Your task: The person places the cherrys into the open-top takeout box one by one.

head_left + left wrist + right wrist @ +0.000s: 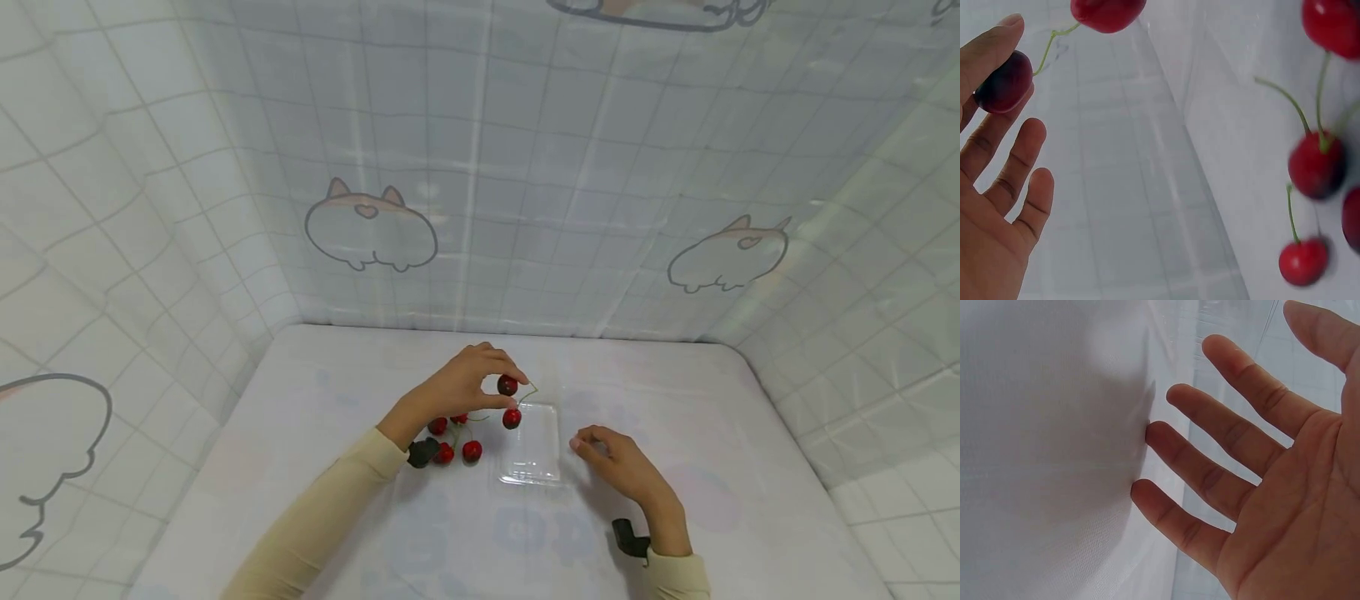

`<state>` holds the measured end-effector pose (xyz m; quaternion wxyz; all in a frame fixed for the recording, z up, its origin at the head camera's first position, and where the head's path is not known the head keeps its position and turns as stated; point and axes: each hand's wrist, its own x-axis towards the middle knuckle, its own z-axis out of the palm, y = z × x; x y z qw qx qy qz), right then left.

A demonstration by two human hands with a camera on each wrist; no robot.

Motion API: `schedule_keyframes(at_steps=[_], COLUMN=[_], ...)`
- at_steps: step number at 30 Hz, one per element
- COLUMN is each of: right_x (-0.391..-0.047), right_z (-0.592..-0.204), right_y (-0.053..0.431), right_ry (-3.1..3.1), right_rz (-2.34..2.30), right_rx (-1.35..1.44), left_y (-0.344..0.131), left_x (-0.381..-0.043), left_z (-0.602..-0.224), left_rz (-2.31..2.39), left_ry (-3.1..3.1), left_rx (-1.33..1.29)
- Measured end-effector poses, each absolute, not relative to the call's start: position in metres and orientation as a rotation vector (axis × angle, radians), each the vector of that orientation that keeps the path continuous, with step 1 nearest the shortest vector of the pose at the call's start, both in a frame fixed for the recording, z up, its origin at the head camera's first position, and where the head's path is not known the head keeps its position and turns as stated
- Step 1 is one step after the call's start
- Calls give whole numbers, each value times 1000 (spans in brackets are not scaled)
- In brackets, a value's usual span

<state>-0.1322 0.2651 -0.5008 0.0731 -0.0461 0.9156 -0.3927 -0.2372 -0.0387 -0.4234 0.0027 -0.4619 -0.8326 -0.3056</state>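
Note:
My left hand [468,379] pinches a dark red cherry [1007,84] between thumb and fingers. A green stem [1052,44] links it to a second red cherry [1108,11], which hangs by the thumb tip over the left edge of the clear plastic box [553,450]. Several loose cherries [472,452] with stems lie on the table below the left wrist. Right of the box, my right hand [618,467] holds nothing. Its fingers [1210,478] are spread and relaxed, with the lower fingertips right at the white tabletop.
The white table [675,400] has faint printed marks and meets a grid-patterned curtain [510,250] at its back edge. Similar sheeting hangs at both sides. A black wrist device [630,540] sits on the right arm, another [423,452] on the left.

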Motion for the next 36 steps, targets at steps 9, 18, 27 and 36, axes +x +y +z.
schedule_keyframes(at_steps=[9, 18, 27, 36], right_x=[-135, -136, -137, -137], right_z=[-501, -504, -509, -510], right_y=[263, 262, 262, 262], right_ry=[2763, 2784, 2801, 2785], right_rz=[-1164, -1172, -1221, -1246], right_rx=[-112, -100, -151, -136], left_y=[-8, 7, 16, 22], left_x=[-238, -245, -247, -249], left_z=[-432, -453, -467, -480], left_rz=[-886, -869, -802, -622], left_ry=[-2677, -2743, -2817, -2858], left_rx=[-1517, -1523, -1498, -1478])
